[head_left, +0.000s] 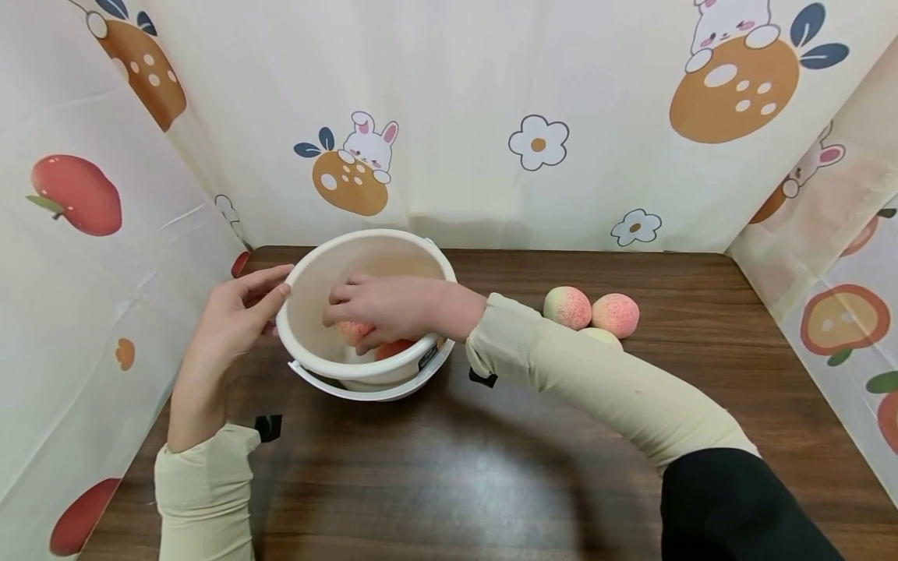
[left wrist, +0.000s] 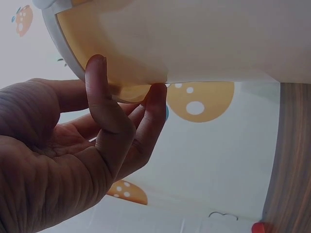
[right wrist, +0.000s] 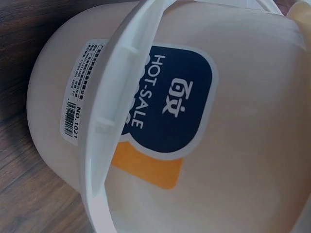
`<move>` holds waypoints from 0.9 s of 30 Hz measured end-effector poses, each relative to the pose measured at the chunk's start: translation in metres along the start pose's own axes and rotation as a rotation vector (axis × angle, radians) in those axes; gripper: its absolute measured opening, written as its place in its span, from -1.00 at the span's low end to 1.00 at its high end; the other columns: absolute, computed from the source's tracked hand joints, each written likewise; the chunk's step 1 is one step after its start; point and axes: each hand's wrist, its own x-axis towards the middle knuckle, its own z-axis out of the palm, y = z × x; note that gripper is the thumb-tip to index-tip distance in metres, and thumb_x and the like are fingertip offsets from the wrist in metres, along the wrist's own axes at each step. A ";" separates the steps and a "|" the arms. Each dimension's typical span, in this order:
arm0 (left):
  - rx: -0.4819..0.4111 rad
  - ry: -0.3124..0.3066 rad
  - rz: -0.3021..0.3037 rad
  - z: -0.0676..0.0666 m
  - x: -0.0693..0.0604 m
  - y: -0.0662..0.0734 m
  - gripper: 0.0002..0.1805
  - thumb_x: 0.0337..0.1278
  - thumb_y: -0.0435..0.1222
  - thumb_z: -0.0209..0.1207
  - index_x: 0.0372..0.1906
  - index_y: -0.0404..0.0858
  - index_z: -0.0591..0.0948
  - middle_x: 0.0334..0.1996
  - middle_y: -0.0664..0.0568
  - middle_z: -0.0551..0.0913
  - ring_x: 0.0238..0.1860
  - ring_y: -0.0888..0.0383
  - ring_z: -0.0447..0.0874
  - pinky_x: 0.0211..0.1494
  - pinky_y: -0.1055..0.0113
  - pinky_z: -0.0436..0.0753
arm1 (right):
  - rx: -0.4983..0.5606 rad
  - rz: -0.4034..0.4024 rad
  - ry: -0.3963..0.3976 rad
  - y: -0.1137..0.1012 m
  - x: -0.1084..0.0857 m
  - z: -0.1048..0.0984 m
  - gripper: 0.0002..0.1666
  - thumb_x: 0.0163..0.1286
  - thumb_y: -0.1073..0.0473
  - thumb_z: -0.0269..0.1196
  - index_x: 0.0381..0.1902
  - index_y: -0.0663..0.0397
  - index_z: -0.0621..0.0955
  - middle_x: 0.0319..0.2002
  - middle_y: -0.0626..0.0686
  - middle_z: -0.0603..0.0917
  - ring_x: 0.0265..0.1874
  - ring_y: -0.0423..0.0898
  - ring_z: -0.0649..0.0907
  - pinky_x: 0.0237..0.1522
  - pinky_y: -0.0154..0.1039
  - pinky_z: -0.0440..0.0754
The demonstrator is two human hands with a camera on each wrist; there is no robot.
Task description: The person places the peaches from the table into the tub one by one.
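Observation:
A white plastic bucket (head_left: pixel 379 253) stands on the table's far left part. My left hand (head_left: pixel 235 312) holds its left rim, thumb and fingers on the edge; the left wrist view shows the fingers bent against the bucket's wall (left wrist: pixel 204 43). Reaching over the right side, my right hand (head_left: pixel 389 304) is inside the bucket, fingers curled over a pinkish peach (head_left: pixel 353 331). A redder fruit (head_left: pixel 394 348) lies beneath that hand, partly hidden. In the right wrist view the bucket's handle (right wrist: pixel 112 107) hangs down across a dark blue label (right wrist: pixel 189 107); the hand itself is out of sight there.
Right of the bucket, two pink-and-yellow peaches (head_left: pixel 567 308) sit on the brown wooden table (head_left: pixel 477 483), with a paler yellow one (head_left: pixel 601 336) half hidden behind my right sleeve. Printed curtains (head_left: pixel 456 117) enclose the back and both sides.

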 end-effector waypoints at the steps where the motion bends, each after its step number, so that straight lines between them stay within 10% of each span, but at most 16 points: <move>1: 0.001 0.001 0.001 0.000 0.000 0.000 -0.47 0.57 -0.18 0.11 0.48 -0.31 0.47 0.00 -0.07 0.64 -0.46 0.35 0.61 -0.41 0.39 0.74 | -0.007 -0.005 -0.008 0.000 0.001 0.000 -0.42 0.49 -0.09 0.34 0.39 -0.16 0.51 0.26 -0.09 0.53 0.29 -0.07 0.44 0.42 -0.28 0.38; 11: -0.020 0.003 0.003 0.000 -0.001 0.000 -0.48 0.57 -0.20 0.11 0.47 -0.33 0.48 -0.19 0.33 0.60 -0.47 0.35 0.60 -0.44 0.43 0.71 | -0.054 -0.050 -0.064 -0.002 0.007 0.003 -0.45 0.44 0.06 0.38 0.34 -0.14 0.55 0.27 -0.11 0.58 0.23 -0.03 0.49 0.37 -0.26 0.43; 20: -0.002 0.003 -0.008 0.001 -0.001 0.000 -0.47 0.58 -0.17 0.10 0.49 -0.30 0.47 0.06 -0.19 0.62 -0.46 0.34 0.60 -0.41 0.40 0.74 | -0.094 -0.031 -0.101 -0.004 0.010 0.006 -0.47 0.46 0.08 0.34 0.35 -0.20 0.56 0.22 0.00 0.51 0.09 -0.01 0.56 0.25 -0.25 0.49; 27: -0.012 0.006 -0.002 0.000 -0.001 -0.001 -0.47 0.57 -0.18 0.11 0.47 -0.31 0.48 -0.15 0.22 0.62 -0.48 0.33 0.59 -0.42 0.38 0.74 | -0.077 -0.012 -0.065 -0.006 0.008 0.007 -0.52 0.46 0.10 0.32 0.29 -0.09 0.54 0.22 0.05 0.42 -0.02 -0.08 0.64 0.18 -0.32 0.55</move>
